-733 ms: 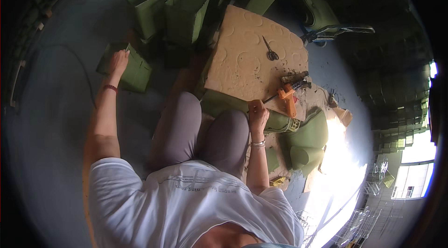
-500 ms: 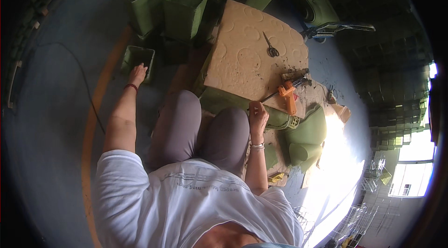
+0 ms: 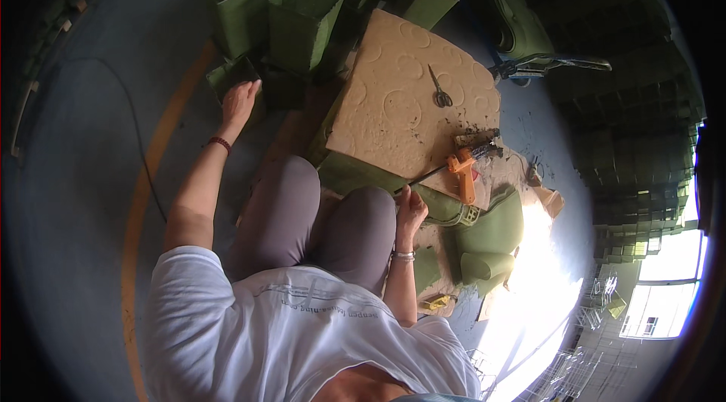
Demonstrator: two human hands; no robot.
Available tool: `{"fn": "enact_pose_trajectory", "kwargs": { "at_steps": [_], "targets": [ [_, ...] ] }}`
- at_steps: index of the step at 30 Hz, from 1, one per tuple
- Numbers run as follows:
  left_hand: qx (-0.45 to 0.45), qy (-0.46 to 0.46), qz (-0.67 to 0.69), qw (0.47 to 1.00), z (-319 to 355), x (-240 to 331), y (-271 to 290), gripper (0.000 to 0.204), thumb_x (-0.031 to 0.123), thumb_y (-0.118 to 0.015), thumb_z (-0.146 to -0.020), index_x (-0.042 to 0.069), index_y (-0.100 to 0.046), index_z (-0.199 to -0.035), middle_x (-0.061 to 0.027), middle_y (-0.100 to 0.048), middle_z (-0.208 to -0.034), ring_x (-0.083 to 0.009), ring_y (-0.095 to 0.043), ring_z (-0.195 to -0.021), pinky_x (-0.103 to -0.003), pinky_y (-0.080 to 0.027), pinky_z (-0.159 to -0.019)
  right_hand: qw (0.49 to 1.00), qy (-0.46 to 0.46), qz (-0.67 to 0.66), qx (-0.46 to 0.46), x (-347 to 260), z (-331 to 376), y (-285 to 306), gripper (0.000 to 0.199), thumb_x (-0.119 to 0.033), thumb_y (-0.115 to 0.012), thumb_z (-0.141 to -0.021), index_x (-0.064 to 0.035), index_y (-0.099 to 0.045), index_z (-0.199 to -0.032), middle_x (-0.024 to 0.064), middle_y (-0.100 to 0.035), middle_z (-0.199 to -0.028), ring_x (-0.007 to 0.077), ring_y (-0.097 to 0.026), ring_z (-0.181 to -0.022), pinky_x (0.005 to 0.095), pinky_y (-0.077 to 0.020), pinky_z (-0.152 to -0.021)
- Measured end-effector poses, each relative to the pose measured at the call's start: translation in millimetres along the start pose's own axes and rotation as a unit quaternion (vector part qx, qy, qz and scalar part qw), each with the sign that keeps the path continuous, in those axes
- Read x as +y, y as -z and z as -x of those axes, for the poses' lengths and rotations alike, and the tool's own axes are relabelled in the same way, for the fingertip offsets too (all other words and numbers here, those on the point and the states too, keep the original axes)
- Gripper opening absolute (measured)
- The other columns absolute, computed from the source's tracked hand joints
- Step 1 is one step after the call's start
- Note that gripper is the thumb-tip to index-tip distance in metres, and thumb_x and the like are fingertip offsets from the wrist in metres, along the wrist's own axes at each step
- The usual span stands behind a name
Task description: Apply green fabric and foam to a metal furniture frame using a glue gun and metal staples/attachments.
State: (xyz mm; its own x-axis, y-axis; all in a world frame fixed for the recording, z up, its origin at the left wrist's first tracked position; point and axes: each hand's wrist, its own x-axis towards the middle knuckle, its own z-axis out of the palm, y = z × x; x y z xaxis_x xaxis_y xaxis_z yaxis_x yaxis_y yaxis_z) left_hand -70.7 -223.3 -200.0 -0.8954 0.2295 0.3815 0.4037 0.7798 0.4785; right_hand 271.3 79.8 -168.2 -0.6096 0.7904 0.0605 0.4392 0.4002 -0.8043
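My left hand [image 3: 240,103], arm stretched forward, is closed on the near edge of a small green open box [image 3: 225,74], which leans beside other green boxes. The hand hides part of its rim. My right hand [image 3: 411,213] is beside my knee at the near edge of the cardboard-topped work surface, fingers curled. Its fingertips lie close to a thin dark stick [image 3: 428,176] that runs back from an orange glue gun [image 3: 460,168]. Whether anything is between those fingers I cannot make out. The gun rests on the cardboard [image 3: 378,130], its tip among dark residue.
Scissors [image 3: 441,95] lie on the cardboard. Several taller green boxes [image 3: 304,24] stand at the far left. Green sheet material [image 3: 491,228] curls on the floor at right, near a yellow object [image 3: 437,302]. Stacked green pieces [image 3: 628,114] line the far right.
My left hand has moved forward and slightly right, and the small green box has moved with it and tilted. My right hand has dropped nearer to me, uncovering more of the dark stick.
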Motion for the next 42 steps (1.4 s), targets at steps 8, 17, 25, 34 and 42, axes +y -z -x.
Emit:
{"fn": "enact_pose_trajectory", "kwargs": {
  "at_steps": [8, 17, 25, 34, 42],
  "targets": [
    [-0.068, -0.387, 0.174, 0.903, 6.8, 257.5, 53.6, 0.067, 0.052, -0.032, -0.092, -0.001, -0.040, -0.132, -0.0127, -0.034, -0.142, -0.0283, -0.022, -0.135, -0.045, -0.015, -0.110, 0.749, -0.089, -0.617, -0.225, -71.3, -60.5, -7.1, 0.053, -0.043, -0.036, -0.096, -0.0007, -0.043, -0.126, 0.0193, -0.045, -0.131, 0.0280, -0.043, -0.123, 0.0398, -0.0364, -0.101],
    [-0.070, -0.545, 0.188, 0.814, 58.2, 358.7, 38.4, 0.078, 0.062, -0.032, -0.085, 0.002, -0.034, -0.136, -0.0118, -0.037, -0.140, -0.0278, -0.024, -0.135, -0.052, -0.013, -0.109, 0.545, 0.021, -0.780, -0.308, -150.0, -37.8, 9.8, 0.070, -0.057, -0.024, -0.093, -0.0061, -0.024, -0.141, 0.0178, -0.028, -0.143, 0.0304, -0.026, -0.133, 0.0433, -0.0241, -0.109],
    [-0.181, -0.538, 0.104, 0.816, 54.3, 335.2, 0.9, 0.077, 0.060, -0.035, -0.086, 0.003, -0.032, -0.137, -0.0153, -0.043, -0.134, -0.0306, -0.028, -0.132, -0.056, -0.012, -0.107, 0.543, -0.071, -0.796, -0.257, -73.1, -0.7, 25.4, 0.065, -0.057, -0.029, -0.092, -0.0050, -0.042, -0.128, 0.0155, -0.042, -0.133, 0.0265, -0.039, -0.124, 0.0411, -0.0319, -0.103],
    [-0.231, -0.489, -0.049, 0.839, 42.0, 296.5, -23.5, 0.042, 0.029, -0.052, -0.089, 0.006, -0.050, -0.124, -0.0129, -0.055, -0.120, -0.0270, -0.042, -0.122, -0.046, -0.027, -0.105, 0.887, -0.247, -0.367, 0.133, 104.9, 138.3, 147.4, 0.040, -0.038, -0.052, -0.091, -0.0077, -0.056, -0.064, 0.0028, -0.059, -0.061, 0.0096, -0.058, -0.059, 0.0217, -0.0448, -0.056],
    [-0.364, -0.422, -0.062, 0.828, 41.7, 290.5, -22.3, 0.035, 0.029, -0.052, -0.090, 0.004, -0.059, -0.115, -0.0164, -0.062, -0.104, -0.0308, -0.060, -0.095, -0.040, -0.047, -0.080, 0.618, -0.368, -0.228, 0.656, 196.3, 364.0, 256.7, 0.032, -0.029, -0.051, -0.092, -0.0088, -0.056, -0.068, 0.0015, -0.059, -0.061, 0.0117, -0.061, -0.055, 0.0230, -0.0415, -0.047]
  ]
}}
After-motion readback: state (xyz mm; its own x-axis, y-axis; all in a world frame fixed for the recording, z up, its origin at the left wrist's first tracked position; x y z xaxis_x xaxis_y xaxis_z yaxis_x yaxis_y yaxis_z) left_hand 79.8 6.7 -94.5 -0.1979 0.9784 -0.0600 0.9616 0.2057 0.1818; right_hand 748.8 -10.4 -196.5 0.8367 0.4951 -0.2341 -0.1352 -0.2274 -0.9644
